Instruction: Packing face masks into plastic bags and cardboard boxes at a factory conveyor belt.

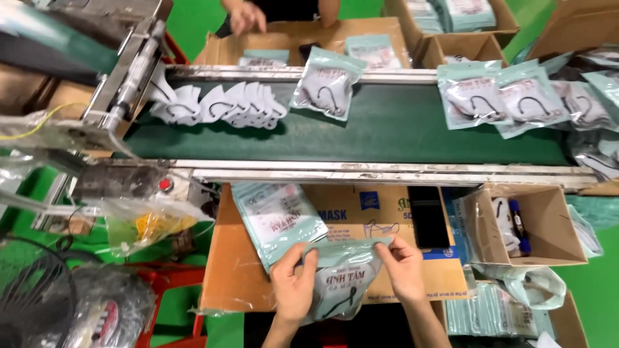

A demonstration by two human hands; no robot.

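Note:
My left hand [293, 283] and my right hand [403, 267] hold one pale green plastic pouch [345, 280] with a white face mask inside, each hand pinching a top corner of its mouth. The pouch hangs over a flat cardboard sheet [232, 270] in front of me. A second, flat pouch [277, 219] lies on the cardboard just left of my left hand. On the dark green conveyor belt [400, 129] lie a fanned row of loose white masks [222, 106] and filled pouches [325, 84].
More filled pouches [509, 96] pile up at the belt's right end. A small open cardboard box [548, 225] stands at my right. A black phone [427, 216] lies on the cardboard. Across the belt another person's hand [248, 16] reaches over a carton. Metal machinery [122, 77] is at left.

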